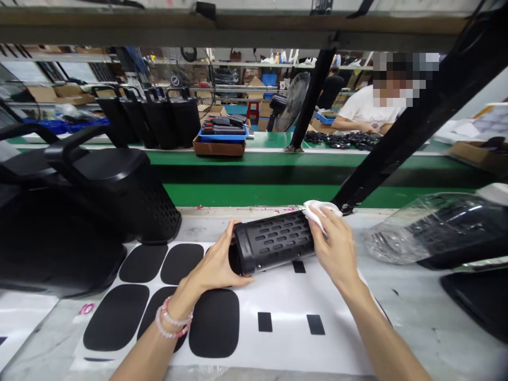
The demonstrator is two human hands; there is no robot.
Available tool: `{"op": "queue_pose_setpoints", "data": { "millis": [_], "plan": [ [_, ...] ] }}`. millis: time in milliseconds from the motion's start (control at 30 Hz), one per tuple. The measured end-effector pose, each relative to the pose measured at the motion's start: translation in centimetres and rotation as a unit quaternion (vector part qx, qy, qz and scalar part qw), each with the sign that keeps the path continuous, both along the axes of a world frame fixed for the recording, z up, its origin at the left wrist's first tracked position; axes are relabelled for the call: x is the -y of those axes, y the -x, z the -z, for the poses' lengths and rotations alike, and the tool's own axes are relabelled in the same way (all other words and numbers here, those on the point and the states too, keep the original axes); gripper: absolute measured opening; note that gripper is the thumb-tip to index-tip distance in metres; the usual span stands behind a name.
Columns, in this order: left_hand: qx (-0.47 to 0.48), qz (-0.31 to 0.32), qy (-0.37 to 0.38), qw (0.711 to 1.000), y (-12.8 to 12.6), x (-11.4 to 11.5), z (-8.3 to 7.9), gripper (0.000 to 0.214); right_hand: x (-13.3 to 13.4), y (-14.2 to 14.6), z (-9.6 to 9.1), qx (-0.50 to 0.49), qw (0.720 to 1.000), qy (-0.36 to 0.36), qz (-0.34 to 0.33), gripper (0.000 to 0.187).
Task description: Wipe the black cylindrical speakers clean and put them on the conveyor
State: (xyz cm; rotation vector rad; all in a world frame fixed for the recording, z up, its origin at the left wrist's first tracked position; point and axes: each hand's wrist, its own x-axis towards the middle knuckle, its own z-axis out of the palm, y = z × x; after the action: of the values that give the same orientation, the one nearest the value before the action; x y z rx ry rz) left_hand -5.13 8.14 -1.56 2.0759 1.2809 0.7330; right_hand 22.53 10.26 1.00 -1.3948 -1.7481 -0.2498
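Observation:
A black cylinder-shaped casing with slotted holes (273, 242) lies on its side over a white sticker sheet (278, 312). My left hand (216, 264) is closed round its near open end, thumb on top. My right hand (331, 246) presses a white cloth (317, 210) against its far end, fingers curled on the cloth. The sheet carries several black rounded pads (214, 323) and small black rectangles (265, 321).
Large black speaker bodies with handles (99, 201) stand at the left. A clear plastic bag over a black part (436, 230) lies at the right. Beyond a green conveyor (270, 174), another person in a white shirt (369, 111) works beside a box of parts (220, 140).

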Motion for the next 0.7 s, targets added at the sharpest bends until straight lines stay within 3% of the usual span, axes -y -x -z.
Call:
{"op": "queue_pose_setpoints", "data": {
  "millis": [200, 267, 333, 400, 533, 633, 700],
  "plan": [
    [0.038, -0.011, 0.028, 0.999, -0.2, 0.2, -0.1, 0.131, 3.0, 8.4, -1.1, 0.075, 0.979, -0.016, -0.190, 0.038],
    [0.043, -0.015, 0.013, 0.999, -0.2, 0.4, 0.1, 0.128, 4.0, 9.6, -1.3, 0.097, 0.967, -0.015, -0.235, 0.039],
    [0.032, -0.020, -0.001, 0.999, -0.2, 0.4, 0.2, 0.126, 4.0, 9.0, -1.4, 0.129, 0.959, -0.014, -0.251, 0.038],
    [0.015, -0.025, -0.004, 1.000, -0.1, 0.3, 0.3, 0.124, 2.9, 6.7, -1.6, 0.142, 0.967, 0.010, -0.210, 0.037],
    [0.001, -0.020, -0.019, 1.000, -0.1, 0.1, -0.2, 0.122, -0.8, -0.4, -2.6, 0.044, 0.993, 0.105, -0.012, 0.031],
    [0.002, 0.002, -0.032, 0.999, -0.2, 0.3, -0.7, 0.120, -2.2, -4.4, -2.9, -0.013, 0.991, 0.123, 0.051, 0.035],
    [0.000, 0.011, -0.044, 0.999, -0.2, 0.3, -0.7, 0.120, -1.9, -5.5, -2.3, -0.055, 0.988, 0.126, 0.072, 0.043]
  ]
}}
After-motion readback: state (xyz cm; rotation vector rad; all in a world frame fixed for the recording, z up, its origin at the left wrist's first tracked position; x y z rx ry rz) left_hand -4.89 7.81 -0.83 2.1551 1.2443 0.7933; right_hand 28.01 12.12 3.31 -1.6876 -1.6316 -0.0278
